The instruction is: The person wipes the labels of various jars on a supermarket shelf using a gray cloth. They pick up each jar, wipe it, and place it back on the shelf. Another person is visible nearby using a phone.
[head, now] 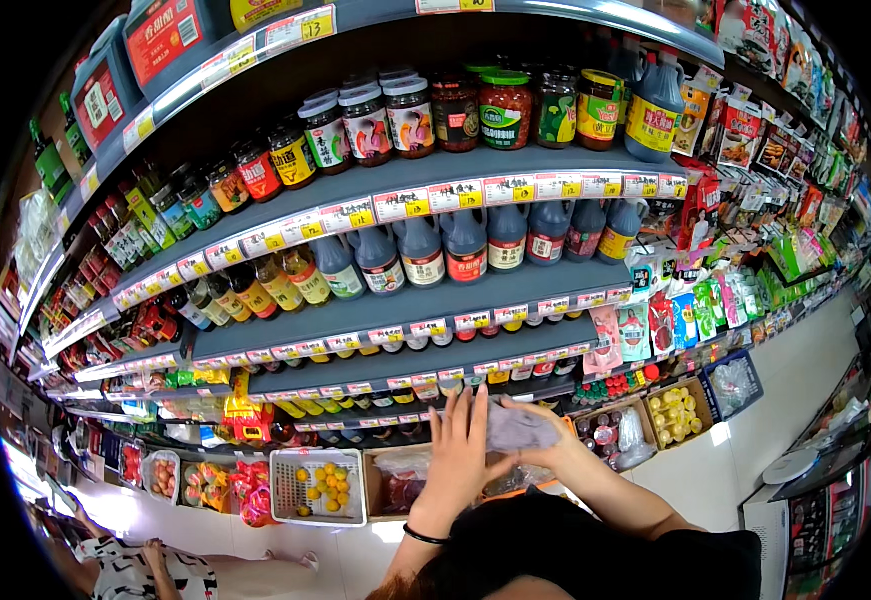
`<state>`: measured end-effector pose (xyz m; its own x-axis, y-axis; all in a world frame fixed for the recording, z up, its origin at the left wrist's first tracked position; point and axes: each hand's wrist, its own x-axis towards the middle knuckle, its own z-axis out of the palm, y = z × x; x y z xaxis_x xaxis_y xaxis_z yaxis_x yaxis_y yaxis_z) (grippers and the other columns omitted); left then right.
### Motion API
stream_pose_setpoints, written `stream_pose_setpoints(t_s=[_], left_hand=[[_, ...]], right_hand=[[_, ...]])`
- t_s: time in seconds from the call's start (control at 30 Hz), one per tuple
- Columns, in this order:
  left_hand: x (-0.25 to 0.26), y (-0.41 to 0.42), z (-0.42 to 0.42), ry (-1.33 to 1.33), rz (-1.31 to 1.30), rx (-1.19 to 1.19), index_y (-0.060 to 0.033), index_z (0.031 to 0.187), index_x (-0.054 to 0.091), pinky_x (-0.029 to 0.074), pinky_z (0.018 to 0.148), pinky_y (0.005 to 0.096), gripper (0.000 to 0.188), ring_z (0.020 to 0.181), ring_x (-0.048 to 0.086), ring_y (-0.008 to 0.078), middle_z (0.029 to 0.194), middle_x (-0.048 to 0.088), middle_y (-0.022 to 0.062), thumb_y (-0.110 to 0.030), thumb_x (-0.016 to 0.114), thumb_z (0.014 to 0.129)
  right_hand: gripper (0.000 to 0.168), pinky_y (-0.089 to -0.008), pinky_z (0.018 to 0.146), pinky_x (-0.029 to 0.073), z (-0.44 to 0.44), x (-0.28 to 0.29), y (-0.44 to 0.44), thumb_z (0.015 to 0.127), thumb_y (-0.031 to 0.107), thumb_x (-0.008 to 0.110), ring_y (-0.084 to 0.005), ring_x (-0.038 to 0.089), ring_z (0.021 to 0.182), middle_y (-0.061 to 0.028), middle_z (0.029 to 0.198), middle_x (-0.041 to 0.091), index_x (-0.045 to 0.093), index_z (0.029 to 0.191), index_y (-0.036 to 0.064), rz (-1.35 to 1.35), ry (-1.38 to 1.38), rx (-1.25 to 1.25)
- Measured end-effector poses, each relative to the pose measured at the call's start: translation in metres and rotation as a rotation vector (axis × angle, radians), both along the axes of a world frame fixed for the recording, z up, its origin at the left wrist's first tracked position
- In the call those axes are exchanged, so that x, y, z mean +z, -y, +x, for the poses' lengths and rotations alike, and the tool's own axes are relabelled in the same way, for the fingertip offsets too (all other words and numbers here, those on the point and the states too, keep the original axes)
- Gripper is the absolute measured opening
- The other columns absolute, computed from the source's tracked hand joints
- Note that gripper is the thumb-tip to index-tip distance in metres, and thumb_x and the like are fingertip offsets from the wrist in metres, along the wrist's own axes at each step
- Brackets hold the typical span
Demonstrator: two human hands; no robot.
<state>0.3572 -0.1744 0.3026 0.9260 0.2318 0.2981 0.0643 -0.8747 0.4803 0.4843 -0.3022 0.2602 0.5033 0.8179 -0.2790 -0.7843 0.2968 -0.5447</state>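
A crumpled grey cloth (519,429) is held in my right hand (552,450), which reaches in from the lower right before the lower shelves. My left hand (459,442), with a black band at the wrist, is raised beside the cloth with its fingers stretched up; whether it touches the cloth is hard to tell. Above both hands, shelves carry dark plastic jugs of sauce or vinegar (467,244). Glass jars of sauce (409,116) stand in a row on the shelf over them. Price tags line each shelf edge (435,202).
Along the floor stand a white plastic basket of yellow-orange fruit (319,517), a carton of wrapped yellow items (675,416) and a blue crate (732,386). Bagged goods (705,307) hang and stand at the right. Another person (143,566) is at the lower left.
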Motion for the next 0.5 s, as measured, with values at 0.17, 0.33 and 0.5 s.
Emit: stream_pose_setpoints(t_s=[0.17,0.33,0.5], left_hand=[[-0.030,-0.001,-0.033,-0.190,-0.157,-0.092,-0.0014,0.159,0.020,0.030,0.120,0.0555,0.107,0.147,0.029,0.0480,0.157,0.030,0.0295,-0.037,0.084,0.082],[-0.084,-0.023,-0.088,-0.514,-0.179,-0.066,-0.0035,0.157,0.027,0.038,0.114,0.0516,0.091,0.139,0.042,0.0490,0.149,0.042,0.0337,-0.042,0.073,0.089],[-0.122,-0.041,-0.135,-0.769,-0.206,0.052,-0.0057,0.156,0.031,0.041,0.109,0.0576,0.086,0.128,0.055,0.0482,0.138,0.057,0.0284,-0.047,0.069,0.091]], right_hand=[[0.061,-0.0521,0.113,0.044,0.071,0.008,0.029,0.093,0.024,0.068,-0.0384,0.058,0.127,-0.0259,0.140,0.056,0.046,0.143,-0.004,0.228,0.110,-0.113],[0.042,-0.0335,0.094,0.051,0.154,0.141,0.047,0.102,0.030,0.063,-0.0199,0.063,0.113,-0.0119,0.124,0.066,0.059,0.129,-0.001,-0.103,0.888,-1.002],[0.031,-0.0416,0.090,0.049,0.254,0.223,0.020,0.103,0.027,0.057,-0.0344,0.065,0.100,-0.0233,0.106,0.067,0.062,0.111,-0.003,-0.674,1.911,-1.404]])
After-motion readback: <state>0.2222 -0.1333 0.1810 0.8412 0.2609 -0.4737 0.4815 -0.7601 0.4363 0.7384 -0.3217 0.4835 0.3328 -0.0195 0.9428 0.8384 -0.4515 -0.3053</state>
